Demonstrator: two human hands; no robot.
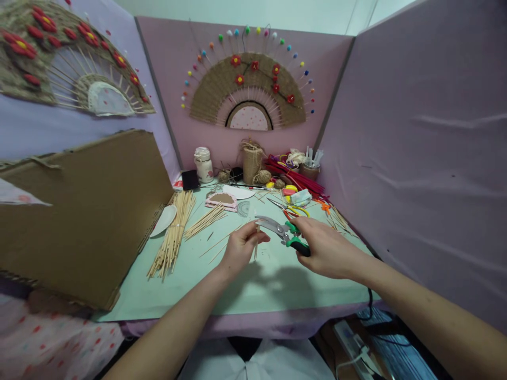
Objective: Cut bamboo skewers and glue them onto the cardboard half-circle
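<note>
Above the middle of the table, my left hand [242, 244] pinches several thin wooden sticks [255, 252] that point downward. My right hand [327, 248] is wrapped round the green and black handles of pruning shears [273, 226]. The grey blades reach left to the top of the sticks, close to my left fingertips; whether they touch the wood is too small to tell. More loose sticks [216, 247] lie on the table just left of my left hand. Beyond my right hand lie scissors [295, 210] with yellow handles.
A big bundle of sticks [174, 232] and a smaller pile [206, 220] lie left, beside a cardboard sheet [79, 216]. At the back stand a white jar [203, 164], a twine roll [252, 163] and red strips [297, 177]. A fan [249, 89] hangs on the rear panel.
</note>
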